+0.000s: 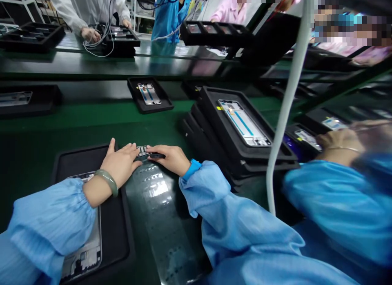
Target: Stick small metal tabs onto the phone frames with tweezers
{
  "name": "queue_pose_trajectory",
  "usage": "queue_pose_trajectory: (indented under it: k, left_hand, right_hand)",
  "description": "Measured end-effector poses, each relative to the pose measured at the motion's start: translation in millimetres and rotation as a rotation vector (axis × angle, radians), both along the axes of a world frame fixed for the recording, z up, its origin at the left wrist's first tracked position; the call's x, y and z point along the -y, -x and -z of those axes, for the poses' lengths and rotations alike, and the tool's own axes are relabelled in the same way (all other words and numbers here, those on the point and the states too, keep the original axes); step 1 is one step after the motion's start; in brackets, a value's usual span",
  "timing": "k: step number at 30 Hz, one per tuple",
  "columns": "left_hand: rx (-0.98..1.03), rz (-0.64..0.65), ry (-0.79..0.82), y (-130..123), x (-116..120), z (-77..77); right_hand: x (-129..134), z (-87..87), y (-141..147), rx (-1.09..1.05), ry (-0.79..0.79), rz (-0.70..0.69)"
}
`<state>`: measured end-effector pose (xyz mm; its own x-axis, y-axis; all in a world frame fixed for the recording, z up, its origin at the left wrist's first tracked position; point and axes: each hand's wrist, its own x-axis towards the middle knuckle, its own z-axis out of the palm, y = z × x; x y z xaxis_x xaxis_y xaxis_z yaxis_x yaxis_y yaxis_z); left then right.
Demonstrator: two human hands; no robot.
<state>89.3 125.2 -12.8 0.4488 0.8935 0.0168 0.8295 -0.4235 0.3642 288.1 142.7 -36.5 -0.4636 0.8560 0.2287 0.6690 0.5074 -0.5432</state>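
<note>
My left hand [121, 162] lies flat with its fingers spread, at the far end of a clear plastic film strip [159, 207] with printed marks. A jade bangle [107, 182] circles that wrist. My right hand [170, 158] meets a small dark strip part [156, 155] at its fingertips, and a blue wristband [192, 169] shows below it. Under my left forearm sits a black tray [82, 160] holding a phone frame [83, 258], mostly hidden by my sleeve.
To the right stand stacked black trays [239, 154], the top one holding a phone frame. A white hose [288, 105] hangs beyond them. A co-worker's hand [339, 144] works at the right. Another tray [148, 95] rests on the green belt [92, 115], with more workers at the far bench.
</note>
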Motion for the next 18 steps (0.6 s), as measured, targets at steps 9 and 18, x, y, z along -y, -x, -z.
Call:
queue_pose_trajectory:
  k: [9,18]
  left_hand:
    - [0.386,-0.139,0.163,5.5,14.1,-23.0]
    - [0.696,-0.261,0.383,5.7,21.1,-28.2]
  right_hand:
    - [16.0,-19.3,15.3,-0.622,0.315,0.101]
    - [26.5,-25.8,26.6,-0.832,0.538,0.084]
